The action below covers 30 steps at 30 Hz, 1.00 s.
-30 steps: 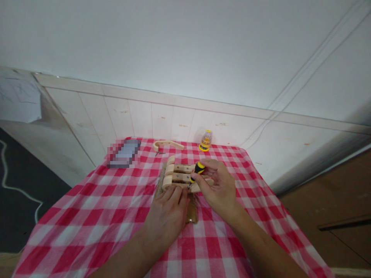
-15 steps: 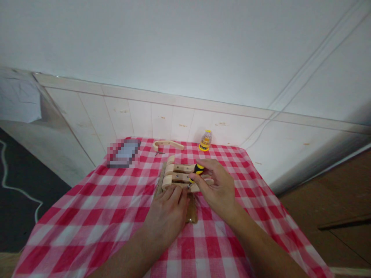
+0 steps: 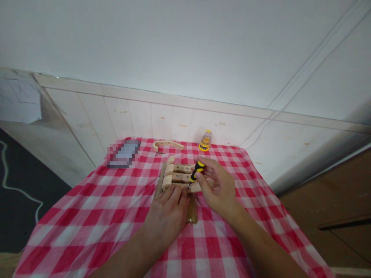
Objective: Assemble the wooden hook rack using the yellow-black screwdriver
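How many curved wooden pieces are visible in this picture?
4: one separate piece lies at the back of the checked tablecloth; the far piece, middle piece and near piece sit side by side near the left hand and right hand. The hands may hide more.

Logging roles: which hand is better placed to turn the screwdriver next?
Likely the right hand: it grips the screwdriver, tip at the nearest wooden piece; the left hand touches that piece.

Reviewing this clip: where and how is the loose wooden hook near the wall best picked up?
Probably by the long shank of the wooden hook, on the right, from above and the near side. That stretch is slim and fairly straight; the wall panelling stands behind, and dark screws lie by the curled left end.
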{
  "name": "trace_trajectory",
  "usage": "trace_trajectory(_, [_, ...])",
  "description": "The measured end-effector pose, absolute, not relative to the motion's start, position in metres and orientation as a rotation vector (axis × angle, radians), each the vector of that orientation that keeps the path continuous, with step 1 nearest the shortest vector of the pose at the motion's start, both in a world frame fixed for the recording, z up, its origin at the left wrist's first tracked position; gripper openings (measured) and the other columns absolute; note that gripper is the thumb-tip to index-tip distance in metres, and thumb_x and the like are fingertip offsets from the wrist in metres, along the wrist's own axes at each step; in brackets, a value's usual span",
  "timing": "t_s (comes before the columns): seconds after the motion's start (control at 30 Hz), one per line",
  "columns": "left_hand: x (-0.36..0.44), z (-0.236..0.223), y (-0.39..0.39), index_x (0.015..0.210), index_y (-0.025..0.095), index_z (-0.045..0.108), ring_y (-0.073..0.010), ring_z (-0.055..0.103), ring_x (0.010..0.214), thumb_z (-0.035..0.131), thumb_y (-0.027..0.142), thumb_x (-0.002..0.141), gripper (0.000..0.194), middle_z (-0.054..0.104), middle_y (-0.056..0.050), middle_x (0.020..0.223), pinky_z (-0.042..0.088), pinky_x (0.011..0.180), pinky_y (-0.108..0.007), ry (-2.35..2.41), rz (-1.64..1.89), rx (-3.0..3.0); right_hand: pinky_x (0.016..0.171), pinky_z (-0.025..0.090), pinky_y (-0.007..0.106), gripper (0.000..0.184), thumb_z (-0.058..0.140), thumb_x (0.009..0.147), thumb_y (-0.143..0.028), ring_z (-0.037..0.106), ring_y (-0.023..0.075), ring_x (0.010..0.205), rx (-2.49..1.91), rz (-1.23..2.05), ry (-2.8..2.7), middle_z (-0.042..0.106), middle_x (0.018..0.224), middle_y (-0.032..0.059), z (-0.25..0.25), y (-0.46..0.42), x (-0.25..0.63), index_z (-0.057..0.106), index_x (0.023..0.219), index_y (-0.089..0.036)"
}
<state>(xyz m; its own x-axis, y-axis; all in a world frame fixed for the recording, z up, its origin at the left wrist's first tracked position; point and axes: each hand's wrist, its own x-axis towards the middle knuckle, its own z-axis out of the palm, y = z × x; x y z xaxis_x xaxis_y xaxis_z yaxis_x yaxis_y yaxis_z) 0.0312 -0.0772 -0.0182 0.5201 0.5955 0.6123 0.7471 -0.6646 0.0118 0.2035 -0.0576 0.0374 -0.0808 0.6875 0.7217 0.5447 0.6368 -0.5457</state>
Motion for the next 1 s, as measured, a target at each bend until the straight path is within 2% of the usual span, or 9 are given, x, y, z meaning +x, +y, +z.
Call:
trace_trajectory(0.5, [0.03, -0.016, -0.076, 0.113, 0.009, 0.067, -0.0273, 0.069, 0.094, 0.052, 0.014, 0.098, 0.022, 0.071, -0.012, 0.099, 0.062, 0.081, -0.044, -1.104, -0.881, -2.511, 0.071, 0.064, 0.029, 0.033, 0.069, 0.092, -0.017, 0.073, 0.0157, 0.077, -1.0, 0.062, -1.707, 0.073, 0.104, 0.0046, 0.037, -0.057, 0.2, 0.063, 0.123, -0.024])
trace_trajectory(0.77, [0.031, -0.014, -0.076, 0.104, 0.012, 0.07, -0.0263, 0.068, 0.094, 0.058, 0.013, 0.093, 0.016, 0.071, -0.01, 0.099, 0.06, 0.084, -0.043, -1.154, -0.77, -2.594, 0.085, 0.065, 0.037, 0.037, 0.061, 0.094, -0.014, 0.074, 0.0218, 0.1, -0.949, 0.021, -1.78, 0.073, 0.116, 0.0089, 0.036, -0.057, 0.201, 0.059, 0.129, -0.025])
trace_trajectory(1.0, [0.033, -0.012, -0.074, 0.104, 0.013, 0.071, -0.0267, 0.064, 0.1, 0.058, 0.016, 0.096, 0.016, 0.07, -0.011, 0.105, 0.055, 0.09, -0.043, -1.205, -0.616, -2.649, 0.079, 0.067, 0.038, 0.031, 0.061, 0.094, -0.022, 0.077, 0.0231, 0.091, -0.979, 0.032, -1.716, 0.077, 0.11, 0.0105, 0.029, -0.05, 0.204, 0.062, 0.126, -0.022])
